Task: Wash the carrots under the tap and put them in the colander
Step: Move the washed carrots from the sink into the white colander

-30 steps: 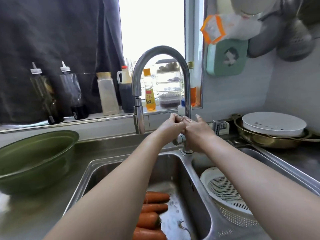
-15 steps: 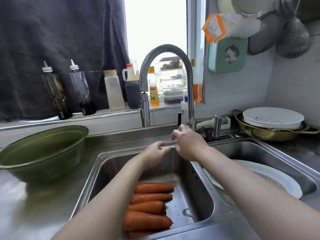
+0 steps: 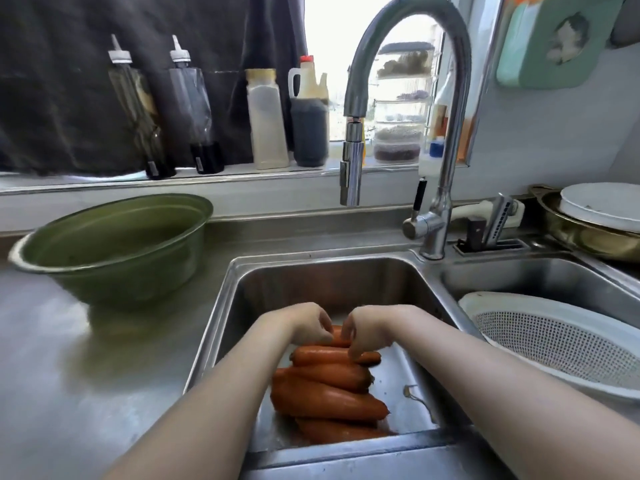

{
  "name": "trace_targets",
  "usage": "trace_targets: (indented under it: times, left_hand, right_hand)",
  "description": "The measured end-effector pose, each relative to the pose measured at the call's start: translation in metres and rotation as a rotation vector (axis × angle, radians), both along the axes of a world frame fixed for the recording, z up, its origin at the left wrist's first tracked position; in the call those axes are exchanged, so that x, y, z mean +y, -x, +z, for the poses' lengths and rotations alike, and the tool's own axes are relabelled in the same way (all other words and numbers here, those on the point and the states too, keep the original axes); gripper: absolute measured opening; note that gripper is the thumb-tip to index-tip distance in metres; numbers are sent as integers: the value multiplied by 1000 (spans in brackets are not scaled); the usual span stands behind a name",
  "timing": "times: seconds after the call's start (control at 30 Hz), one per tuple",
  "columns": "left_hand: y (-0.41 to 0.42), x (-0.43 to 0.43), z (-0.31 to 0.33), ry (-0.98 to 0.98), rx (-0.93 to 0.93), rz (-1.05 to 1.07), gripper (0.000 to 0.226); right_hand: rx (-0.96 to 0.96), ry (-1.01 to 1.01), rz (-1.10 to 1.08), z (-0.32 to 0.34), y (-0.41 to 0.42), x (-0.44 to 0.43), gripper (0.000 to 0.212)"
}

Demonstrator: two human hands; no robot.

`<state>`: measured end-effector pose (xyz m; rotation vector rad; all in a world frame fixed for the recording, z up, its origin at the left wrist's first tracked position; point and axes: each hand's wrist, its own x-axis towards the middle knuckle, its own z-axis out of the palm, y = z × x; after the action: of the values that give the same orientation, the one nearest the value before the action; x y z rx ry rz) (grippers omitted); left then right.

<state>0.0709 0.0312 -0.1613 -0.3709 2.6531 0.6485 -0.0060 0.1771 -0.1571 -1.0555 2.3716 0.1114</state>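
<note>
Gripping the farthest carrots [image 3: 329,355] in curled left hand [image 3: 308,323] and right hand [image 3: 367,329], beginning pickup, likely needing a lift under the tap [image 3: 351,174].

Both arms are uncovered: the left forearm [image 3: 214,403] and right forearm [image 3: 485,382] show bare skin down to the bare left hand [image 3: 308,323] and right hand [image 3: 367,329].

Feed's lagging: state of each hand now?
Left hand: curled over the far carrot; grip cannot be told.
Right hand: fingertips on the next carrot; grip cannot be told.
</note>
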Motion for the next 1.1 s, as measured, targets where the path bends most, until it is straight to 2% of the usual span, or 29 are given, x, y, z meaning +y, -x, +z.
trace_targets:
  times: [0.07, 0.23, 0.43, 0.53, 0.6, 0.7, 0.77, 0.93, 1.1]
  left_hand:
    - [3, -2, -9, -7, -73, -30, 32]
    - [8, -9, -28, -62, -158, -102, 50]
    - [8, -19, -27, -99, -178, -126, 65]
    - [7, -20, -27, -71, -103, -131, 59]
    - [5, -21, -24, -96, -20, -108, 51]
    - [4, -19, -11, -124, 64, -102, 38]
    - [4, -12, 0, -126, 93, -103, 37]
    - [10, 29, 28, -69, 232, -153, 34]
    - [37, 94, 76, -24, 454, -240, 36]
  right_hand:
    - [-48, -73, 15, -12, 2, -8, 49]
    - [-209, -82, -96, -44, 11, -17, 66]
    - [-343, -13, -156, -35, 17, -12, 42]
    - [-394, 101, -279, -28, 24, -5, 27]
    - [-416, 185, -315, -20, 24, 1, 28]
    - [-300, 231, -206, -5, 19, 9, 41]
    - [-179, 255, -163, 9, 15, 17, 47]
    - [-54, 251, -165, 48, 20, 58, 36]
    - [-9, 393, -259, 84, 43, 133, 22]
